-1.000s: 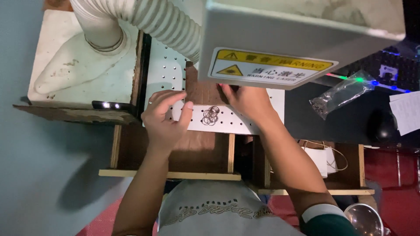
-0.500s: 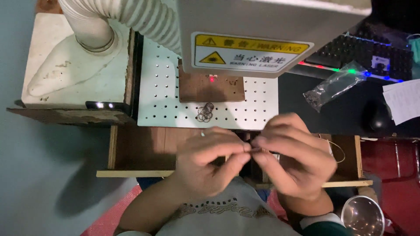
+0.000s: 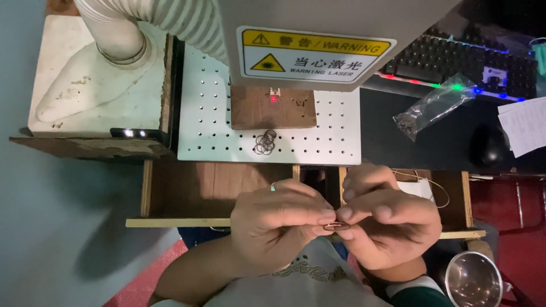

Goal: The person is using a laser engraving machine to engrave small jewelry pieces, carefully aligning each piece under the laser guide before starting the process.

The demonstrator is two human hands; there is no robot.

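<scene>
Closest to me, my left hand and right hand meet fingertip to fingertip over my lap, just as they did half a second ago. A full second back they were both up on the perforated white plate, so they have pulled away from it and come near my chest. Between the tips sits a small brownish ring piece, pinched from both sides: my left thumb and forefinger are closed on its left end, my right ones closed on its right end. It lies flat, its long axis running left to right across my view, edge-on towards the camera; whether one end differs from the other I cannot tell, it is too small.

Below right, a shiny metal cup stands by my right forearm. Just beyond the hands are the open wooden drawers. Further out, on the plate, a small pile of wire rings lies where it lay before, just in front of the wooden block, which shows a red dot. Farthest off are the plastic bag and the keyboard.
</scene>
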